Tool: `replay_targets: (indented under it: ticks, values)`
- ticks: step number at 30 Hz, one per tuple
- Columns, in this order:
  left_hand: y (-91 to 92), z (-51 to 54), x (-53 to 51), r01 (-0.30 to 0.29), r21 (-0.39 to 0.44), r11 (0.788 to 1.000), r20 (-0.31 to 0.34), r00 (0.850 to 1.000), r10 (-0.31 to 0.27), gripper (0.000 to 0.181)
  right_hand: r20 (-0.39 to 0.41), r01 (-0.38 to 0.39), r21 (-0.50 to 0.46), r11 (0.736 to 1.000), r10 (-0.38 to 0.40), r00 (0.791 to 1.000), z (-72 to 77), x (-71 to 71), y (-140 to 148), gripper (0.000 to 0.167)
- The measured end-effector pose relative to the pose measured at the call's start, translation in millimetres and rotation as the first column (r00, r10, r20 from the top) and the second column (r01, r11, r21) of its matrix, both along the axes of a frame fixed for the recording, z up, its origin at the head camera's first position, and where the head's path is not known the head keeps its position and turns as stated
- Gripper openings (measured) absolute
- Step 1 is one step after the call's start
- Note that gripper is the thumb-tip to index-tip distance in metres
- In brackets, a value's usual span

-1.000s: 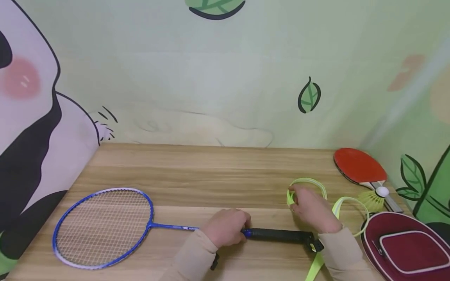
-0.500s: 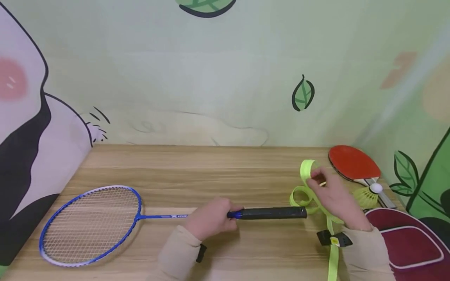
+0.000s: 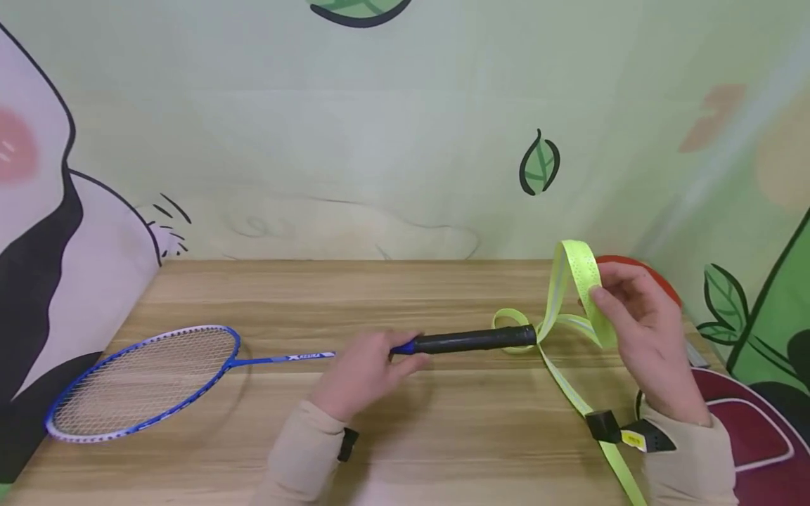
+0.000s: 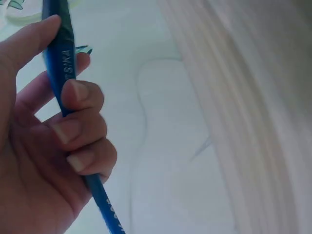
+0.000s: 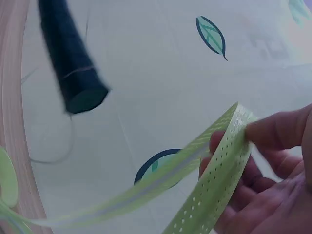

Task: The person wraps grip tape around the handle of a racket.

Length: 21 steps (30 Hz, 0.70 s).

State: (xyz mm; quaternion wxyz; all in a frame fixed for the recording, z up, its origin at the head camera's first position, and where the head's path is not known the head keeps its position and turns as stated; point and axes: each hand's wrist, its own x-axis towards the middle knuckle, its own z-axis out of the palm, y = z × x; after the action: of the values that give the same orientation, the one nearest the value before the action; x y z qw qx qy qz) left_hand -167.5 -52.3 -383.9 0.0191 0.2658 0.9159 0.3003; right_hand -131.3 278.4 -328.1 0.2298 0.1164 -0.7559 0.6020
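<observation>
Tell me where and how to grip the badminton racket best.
Probably by its slim blue shaft, beside the black handle, coming from the person's side, as the left hand does: fingers can curl right round it, and the handle is kept uncovered.

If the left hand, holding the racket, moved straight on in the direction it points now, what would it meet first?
The left hand would probably bring the black handle of its racket against the yellow-green tape first, before the right hand; depth is unclear, so it might pass beside the tape.
</observation>
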Motion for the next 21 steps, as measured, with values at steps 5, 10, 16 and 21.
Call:
replay_targets:
  ticks: [5, 10, 16, 21]
  values:
    - [-7.1, 19.7, -0.5, -0.044, 0.036, 0.998, -0.025, 0.999, 0.045, 0.065, 0.106, 0.143, 0.293, 0.945, -0.181, 0.978, -10.1, -5.3, 0.8, 0.033]
    - [-11.8, 42.3, 0.9, -0.062, 0.087, 0.994, -0.148, 0.986, 0.074, 0.049, 0.080, 0.233, 0.580, 0.781, -0.339, 0.937, -30.0, -15.6, -4.9, 0.038]
    - [-14.8, 61.9, 3.1, -0.095, 0.095, 0.991, -0.288, 0.950, 0.118, 0.047, -0.154, 0.223, 0.690, 0.689, -0.162, 0.975, -52.0, -32.1, -37.6, 0.035]
    - [-14.1, 72.2, 3.0, -0.097, 0.129, 0.987, -0.375, 0.917, 0.139, 0.047, 0.030, -0.070, 0.699, 0.712, 0.068, 0.997, -63.2, -45.4, -67.9, 0.033]
